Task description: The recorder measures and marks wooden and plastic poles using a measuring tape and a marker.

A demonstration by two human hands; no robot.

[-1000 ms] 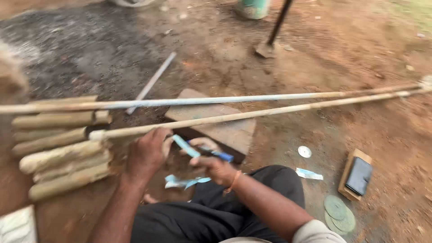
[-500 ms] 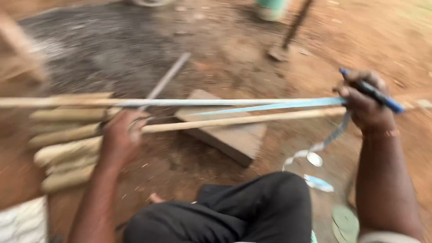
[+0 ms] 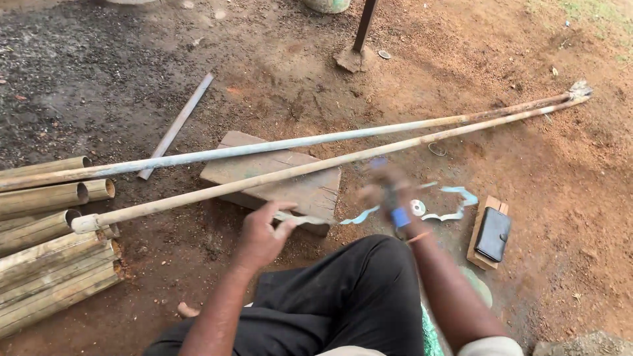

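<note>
Dirt ground, left hand [image 3: 262, 236] pinching tape strip [image 3: 310, 220], right hand [image 3: 389, 194] blurred, grip unclear

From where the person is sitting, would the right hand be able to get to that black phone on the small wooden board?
Probably yes. The right hand is beside the black phone on its wooden board, with only bare dirt and a loose strip of light blue tape between them. The hand is blurred, so what it holds is unclear.

long poles [image 3: 343, 135]: 2 | wooden block [image 3: 290, 173]: 1 | short bamboo pieces [image 3: 46, 264]: about 8, exact count unclear | flat metal bar [image 3: 177, 124]: 1 | black wallet [image 3: 493, 233]: 1 | small board [image 3: 476, 238]: 1 | hands [image 3: 260, 237]: 2 | upright post [image 3: 364, 26]: 1
</note>
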